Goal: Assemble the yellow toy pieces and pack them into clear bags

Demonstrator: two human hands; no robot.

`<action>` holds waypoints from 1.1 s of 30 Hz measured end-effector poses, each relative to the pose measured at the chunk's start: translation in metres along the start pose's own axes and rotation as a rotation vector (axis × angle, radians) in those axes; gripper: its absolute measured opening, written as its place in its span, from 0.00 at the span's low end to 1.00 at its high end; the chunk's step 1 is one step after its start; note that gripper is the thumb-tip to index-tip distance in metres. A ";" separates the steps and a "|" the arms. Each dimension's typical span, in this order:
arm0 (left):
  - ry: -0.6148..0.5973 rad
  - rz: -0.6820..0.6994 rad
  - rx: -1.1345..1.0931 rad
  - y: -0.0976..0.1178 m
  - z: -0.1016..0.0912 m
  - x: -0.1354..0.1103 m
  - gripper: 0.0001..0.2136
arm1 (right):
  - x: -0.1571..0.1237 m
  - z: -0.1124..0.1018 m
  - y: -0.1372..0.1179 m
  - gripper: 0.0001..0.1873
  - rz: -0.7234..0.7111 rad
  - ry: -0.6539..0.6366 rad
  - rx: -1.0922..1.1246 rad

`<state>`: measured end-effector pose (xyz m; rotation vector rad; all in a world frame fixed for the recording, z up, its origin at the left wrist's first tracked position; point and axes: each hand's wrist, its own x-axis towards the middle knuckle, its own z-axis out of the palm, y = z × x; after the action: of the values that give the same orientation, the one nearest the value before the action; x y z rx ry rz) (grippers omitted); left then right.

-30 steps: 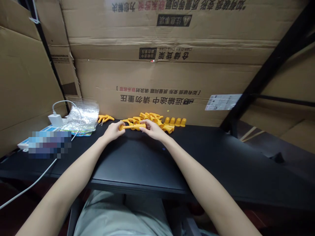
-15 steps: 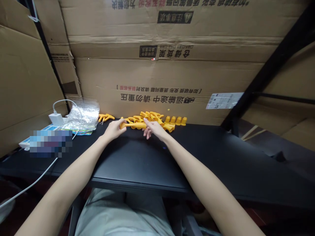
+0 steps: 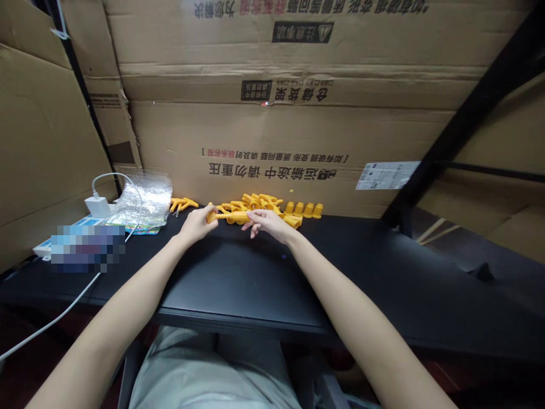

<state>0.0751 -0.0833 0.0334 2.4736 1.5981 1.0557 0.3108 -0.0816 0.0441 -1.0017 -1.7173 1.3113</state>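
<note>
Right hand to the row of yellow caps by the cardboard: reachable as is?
Probably yes. The caps stand just right of the right hand, with nothing over them. It touches the yellow part that the left hand grips, so it would let go first.

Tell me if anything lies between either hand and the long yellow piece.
Nothing visible does. The left hand grips one end of the long yellow piece, and the right hand touches the other end with its fingertips. The pile of yellow parts lies behind it, toward the cardboard wall.
</note>
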 end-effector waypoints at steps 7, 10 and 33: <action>0.002 -0.007 -0.006 0.002 0.001 0.000 0.10 | 0.004 0.011 -0.004 0.26 0.102 0.143 0.005; -0.009 -0.002 -0.030 0.002 0.000 0.000 0.09 | 0.003 0.013 -0.005 0.27 0.134 0.162 -0.018; 0.025 -0.001 -0.129 0.004 -0.001 -0.002 0.13 | 0.005 0.003 0.004 0.23 -0.022 0.155 0.037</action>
<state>0.0773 -0.0871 0.0340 2.3854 1.4866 1.1551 0.3070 -0.0776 0.0404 -1.0327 -1.5778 1.2143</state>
